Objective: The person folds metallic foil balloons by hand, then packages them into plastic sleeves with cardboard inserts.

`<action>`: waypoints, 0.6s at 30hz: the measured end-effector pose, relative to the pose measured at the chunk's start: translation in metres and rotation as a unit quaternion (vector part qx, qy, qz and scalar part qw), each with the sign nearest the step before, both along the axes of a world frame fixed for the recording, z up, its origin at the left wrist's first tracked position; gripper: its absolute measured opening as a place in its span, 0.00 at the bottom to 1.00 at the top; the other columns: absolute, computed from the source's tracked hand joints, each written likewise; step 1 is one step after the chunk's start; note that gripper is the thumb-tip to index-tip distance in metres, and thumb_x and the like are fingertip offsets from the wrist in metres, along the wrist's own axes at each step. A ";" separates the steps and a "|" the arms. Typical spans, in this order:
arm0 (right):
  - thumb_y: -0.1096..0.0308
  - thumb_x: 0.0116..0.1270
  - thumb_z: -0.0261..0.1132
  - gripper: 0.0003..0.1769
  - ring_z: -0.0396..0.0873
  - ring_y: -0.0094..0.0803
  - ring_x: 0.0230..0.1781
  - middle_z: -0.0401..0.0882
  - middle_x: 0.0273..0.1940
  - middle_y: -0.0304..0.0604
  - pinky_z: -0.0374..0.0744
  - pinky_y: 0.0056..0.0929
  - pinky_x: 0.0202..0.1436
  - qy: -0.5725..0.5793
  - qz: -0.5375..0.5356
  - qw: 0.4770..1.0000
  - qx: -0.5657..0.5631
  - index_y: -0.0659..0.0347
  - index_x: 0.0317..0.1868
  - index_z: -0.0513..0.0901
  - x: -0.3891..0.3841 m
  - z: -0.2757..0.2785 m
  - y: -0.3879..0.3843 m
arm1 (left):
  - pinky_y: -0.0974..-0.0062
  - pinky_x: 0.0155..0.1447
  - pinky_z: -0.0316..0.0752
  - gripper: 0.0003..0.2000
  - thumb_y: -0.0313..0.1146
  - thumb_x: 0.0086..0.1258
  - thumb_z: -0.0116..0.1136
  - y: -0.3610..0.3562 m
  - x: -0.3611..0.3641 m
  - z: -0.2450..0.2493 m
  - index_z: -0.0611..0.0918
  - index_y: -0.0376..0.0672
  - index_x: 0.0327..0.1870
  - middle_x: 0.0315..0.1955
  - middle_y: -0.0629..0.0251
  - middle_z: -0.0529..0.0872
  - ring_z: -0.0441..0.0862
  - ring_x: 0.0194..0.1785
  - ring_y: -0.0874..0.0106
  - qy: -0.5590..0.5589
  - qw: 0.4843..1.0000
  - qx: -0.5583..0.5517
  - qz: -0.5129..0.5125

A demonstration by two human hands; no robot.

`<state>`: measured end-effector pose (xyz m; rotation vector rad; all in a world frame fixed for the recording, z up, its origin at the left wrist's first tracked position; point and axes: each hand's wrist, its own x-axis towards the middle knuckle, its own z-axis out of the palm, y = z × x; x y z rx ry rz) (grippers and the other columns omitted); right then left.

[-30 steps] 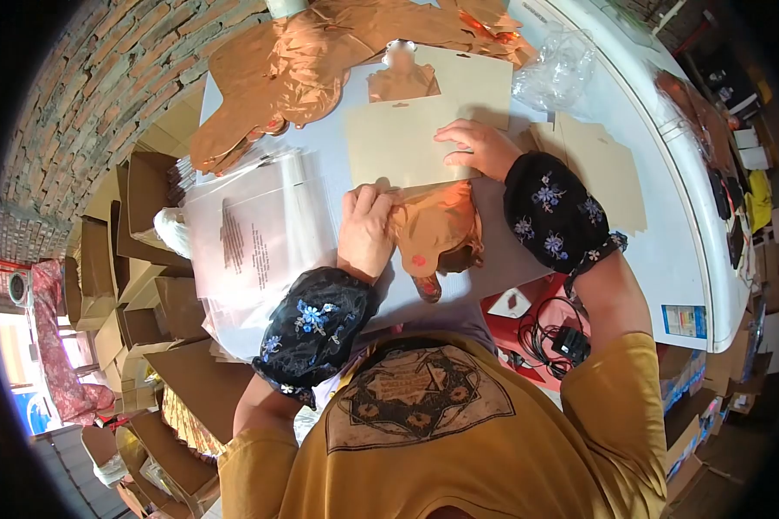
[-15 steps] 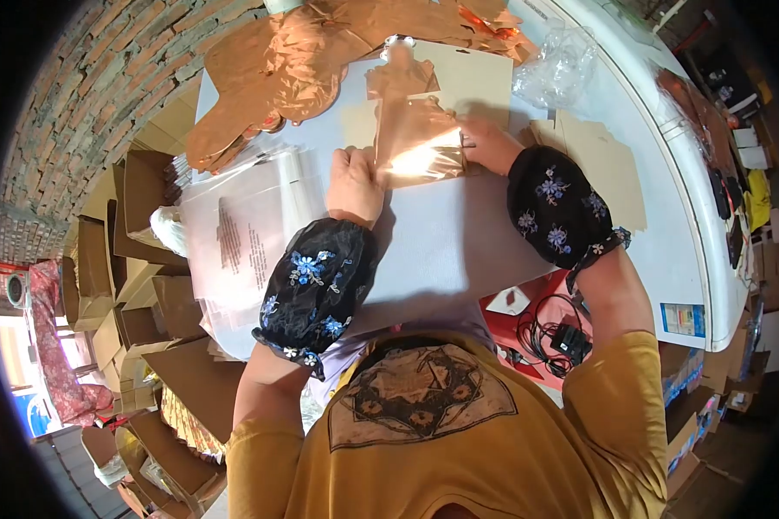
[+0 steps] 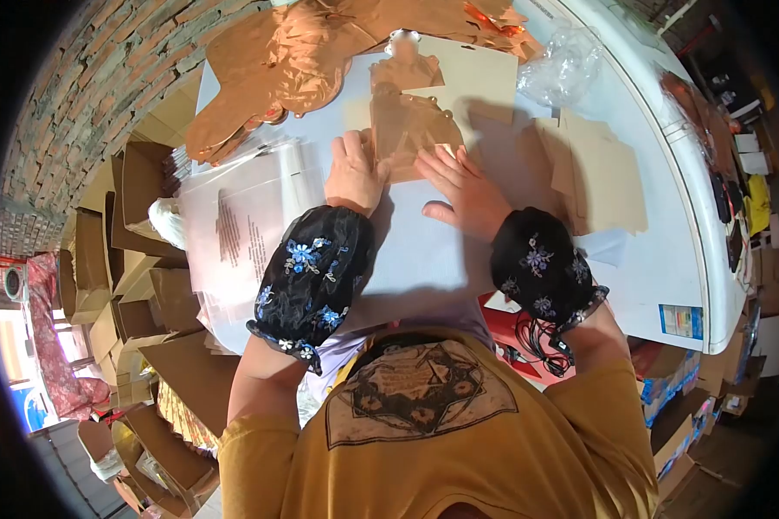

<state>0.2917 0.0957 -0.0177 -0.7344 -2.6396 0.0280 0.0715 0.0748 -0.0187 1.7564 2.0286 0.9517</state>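
A flat, folded copper-coloured foil balloon (image 3: 411, 121) lies over beige card at the far middle of the table. My left hand (image 3: 355, 177) is at its left edge, fingers bent and close together, gripping the edge as far as I can see. My right hand (image 3: 467, 192) is open, fingers out and thumb apart, its fingertips on the balloon's lower right corner. A beige card (image 3: 480, 82) shows beside the foil. Dark sleeve covers with blue flowers are on both forearms.
More flat copper foil balloons (image 3: 294, 69) are piled at the back left. Clear printed plastic bags (image 3: 242, 225) lie on the left, beige cards (image 3: 606, 173) on the right. Crumpled clear plastic (image 3: 563, 65) is at the back right. Open cardboard boxes (image 3: 138, 203) stand left of the table.
My right hand has moved left and nearer to me, from the foil's right edge onto its lower corner, and flattened out. The bright glare on the foil is gone. My left hand has barely moved.
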 end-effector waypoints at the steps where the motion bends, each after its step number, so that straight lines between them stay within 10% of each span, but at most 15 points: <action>1: 0.51 0.71 0.60 0.35 0.62 0.50 0.74 0.67 0.72 0.51 0.54 0.47 0.78 -0.003 0.000 1.000 -0.022 0.65 0.70 0.68 0.001 -0.002 -0.001 | 0.57 0.57 0.75 0.26 0.42 0.66 0.67 -0.002 0.000 0.000 0.68 0.38 0.57 0.52 0.47 0.72 0.77 0.53 0.46 -0.002 1.000 0.010 0.002; 7: 0.50 0.70 0.62 0.38 0.56 0.49 0.77 0.62 0.74 0.51 0.49 0.49 0.80 -0.008 0.008 0.999 -0.050 0.66 0.72 0.65 0.004 -0.003 0.004 | 0.56 0.62 0.71 0.15 0.30 0.72 0.56 -0.035 0.010 0.026 0.75 0.36 0.57 0.55 0.47 0.75 0.74 0.61 0.48 0.155 0.975 0.118 -0.102; 12: 0.50 0.71 0.60 0.37 0.58 0.51 0.76 0.64 0.73 0.54 0.50 0.50 0.80 -0.001 0.018 1.000 -0.024 0.69 0.70 0.67 0.004 -0.006 0.002 | 0.56 0.78 0.52 0.32 0.52 0.78 0.47 -0.052 0.028 -0.012 0.64 0.37 0.74 0.75 0.49 0.60 0.54 0.79 0.53 0.196 0.961 0.094 -0.170; 18: 0.54 0.74 0.57 0.33 0.57 0.51 0.76 0.62 0.74 0.55 0.54 0.50 0.78 0.029 -0.069 0.994 -0.077 0.69 0.70 0.66 0.011 -0.009 0.003 | 0.55 0.79 0.51 0.36 0.58 0.77 0.44 -0.053 0.030 -0.014 0.62 0.35 0.75 0.76 0.49 0.59 0.52 0.80 0.53 0.198 0.964 0.065 -0.164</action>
